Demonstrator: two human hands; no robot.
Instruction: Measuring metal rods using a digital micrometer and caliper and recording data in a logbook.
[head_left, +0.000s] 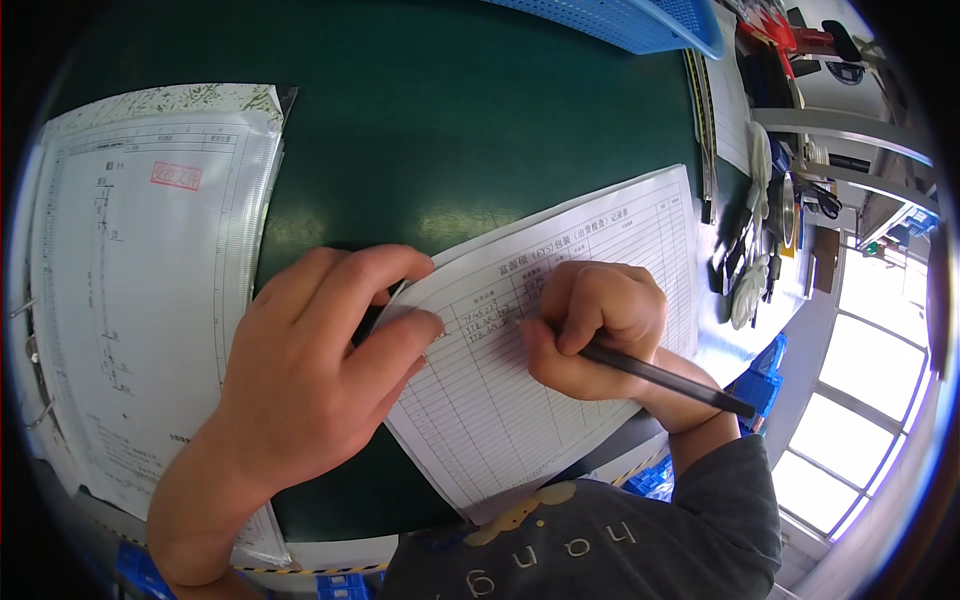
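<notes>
A stack of white printed forms (480, 430) lies slanted on the green tabletop, with a few handwritten lines in its upper left columns. My left hand (310, 360) is curled over the stack's left edge, index finger and thumb apart on the paper. Something dark shows between them, mostly hidden. My right hand (600, 325) is closed round a black pen (670, 380), its barrel slanting down to the right. Fingers hide the pen's tip, down at the ruled rows.
At the left lies a ring binder with a drawing in a clear sleeve (150, 280). A blue plastic basket (640, 20) stands at the far edge. Scissors (822, 200), white gloves (750, 290) and other tools crowd the right side, by a steel ruler (705, 150).
</notes>
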